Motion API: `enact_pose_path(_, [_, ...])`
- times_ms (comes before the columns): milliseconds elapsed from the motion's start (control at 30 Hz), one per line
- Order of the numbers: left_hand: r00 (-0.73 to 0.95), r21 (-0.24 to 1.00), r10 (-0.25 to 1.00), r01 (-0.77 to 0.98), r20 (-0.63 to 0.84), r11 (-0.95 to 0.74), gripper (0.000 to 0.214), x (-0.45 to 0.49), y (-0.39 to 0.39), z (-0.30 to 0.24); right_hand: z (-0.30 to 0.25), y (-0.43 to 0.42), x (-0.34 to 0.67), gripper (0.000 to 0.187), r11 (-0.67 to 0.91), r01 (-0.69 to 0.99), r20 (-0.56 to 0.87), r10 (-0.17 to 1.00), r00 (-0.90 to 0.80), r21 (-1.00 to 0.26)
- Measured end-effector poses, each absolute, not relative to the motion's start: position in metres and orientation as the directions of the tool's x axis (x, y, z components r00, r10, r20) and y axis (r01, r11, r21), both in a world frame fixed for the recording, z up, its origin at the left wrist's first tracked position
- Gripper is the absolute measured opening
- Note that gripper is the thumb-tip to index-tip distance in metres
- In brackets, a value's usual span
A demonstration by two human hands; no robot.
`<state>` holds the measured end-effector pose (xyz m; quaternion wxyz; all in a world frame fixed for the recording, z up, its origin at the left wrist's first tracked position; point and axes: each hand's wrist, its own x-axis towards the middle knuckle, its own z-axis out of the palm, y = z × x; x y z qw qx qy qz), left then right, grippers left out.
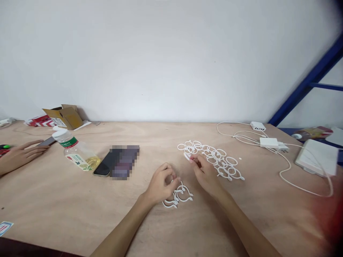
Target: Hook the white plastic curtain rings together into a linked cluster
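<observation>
Evidently pinched one white ring (187, 156) in right hand (206, 174), beside larger pile (214, 155); needed gentle, snag-free lifting. Couldn't tell grip of left hand (162, 184) over smaller cluster (176, 201).

Across the lower half of the frame the wooden table (66, 210) is spread, crowded right of centre by white rings (214, 156), a smaller ring cluster (183, 190) strewn at lower centre. Far left, a cardboard box (71, 119), a bottle (76, 154) and a phone (103, 166) are spotted; far right, a white adapter (268, 142) is seen!
</observation>
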<state>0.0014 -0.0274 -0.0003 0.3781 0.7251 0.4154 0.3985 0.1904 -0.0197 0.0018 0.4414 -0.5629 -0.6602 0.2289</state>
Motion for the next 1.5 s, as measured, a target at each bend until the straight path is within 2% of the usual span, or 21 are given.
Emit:
enact_pose_path(33, [0.284, 0.921, 0.930, 0.241, 0.234, -0.305, 0.019, 0.002, -0.027, 0.001, 0.005, -0.024, 0.185, 0.017, 0.283, 0.432, 0.306, 0.952, -0.016, -0.856])
enact_pose_path(100, [0.217, 0.977, 0.964, 0.110, 0.156, -0.183, 0.029, 0.005, -0.026, 0.005, 0.008, -0.034, 0.175, 0.014, 0.333, 0.336, 0.318, 0.943, -0.101, -0.881])
enact_pose_path(233, [0.195, 0.996, 0.979, -0.074, 0.054, -0.040, 0.041, 0.009, -0.024, 0.007, 0.009, -0.045, 0.161, 0.012, 0.440, 0.347, 0.388, 0.897, -0.212, -0.828])
enact_pose_path(367, [0.252, 0.970, 0.968, -0.233, -0.011, 0.072, 0.034, 0.010, -0.024, 0.004, 0.007, -0.048, 0.155, 0.009, 0.400, 0.313, 0.382, 0.916, -0.121, -0.861])
enact_pose_path(500, [0.274, 0.955, 0.960, -0.262, -0.064, 0.139, 0.041, 0.010, -0.026, 0.004, 0.008, -0.047, 0.156, 0.007, 0.347, 0.325, 0.368, 0.930, 0.002, -0.879])
enact_pose_path(600, [0.266, 0.971, 0.961, -0.199, -0.074, 0.130, 0.046, 0.012, -0.028, 0.005, 0.008, -0.047, 0.158, 0.009, 0.381, 0.365, 0.410, 0.912, 0.005, -0.850])
enact_pose_path(700, [0.290, 0.942, 0.947, -0.257, -0.140, 0.218, 0.039, 0.013, -0.029, 0.005, 0.005, -0.047, 0.157, 0.010, 0.378, 0.346, 0.406, 0.914, 0.008, -0.859])
enact_pose_path(767, [0.337, 0.896, 0.924, -0.331, -0.182, 0.297, 0.034, 0.014, -0.029, 0.006, 0.003, -0.047, 0.156, 0.017, 0.304, 0.255, 0.327, 0.943, 0.052, -0.918])
enact_pose_path(833, [0.376, 0.865, 0.907, -0.373, -0.190, 0.336, 0.028, 0.014, -0.029, 0.007, 0.003, -0.046, 0.154, 0.024, 0.175, 0.111, 0.182, 0.982, 0.052, -0.978])
enact_pose_path(933, [0.411, 0.828, 0.891, -0.419, -0.193, 0.372, 0.022, 0.014, -0.029, 0.008, 0.008, -0.043, 0.157, 0.024, -0.043, -0.074, -0.035, 0.993, -0.114, -0.996])
enact_pose_path(1000, [0.438, 0.802, 0.876, -0.439, -0.203, 0.406, 0.021, 0.014, -0.029, 0.007, 0.012, -0.042, 0.161, 0.023, -0.157, -0.130, -0.127, 0.968, -0.215, -0.979])
enact_pose_path(1067, [0.465, 0.792, 0.857, -0.428, -0.221, 0.436, 0.026, 0.015, -0.030, 0.008, 0.018, -0.042, 0.164, 0.030, -0.236, -0.155, -0.186, 0.941, -0.284, -0.959])
enact_pose_path(1233, [0.551, 0.804, 0.804, -0.361, -0.226, 0.473, 0.035, 0.014, -0.033, 0.015, 0.027, -0.048, 0.164, 0.042, -0.346, -0.268, -0.225, 0.890, -0.397, -0.899])
enact_pose_path(1500, [0.611, 0.678, 0.780, -0.519, -0.132, 0.521, 0.034, 0.012, -0.042, 0.023, 0.020, -0.058, 0.149, 0.037, -0.345, -0.569, -0.154, 0.921, -0.358, -0.746])
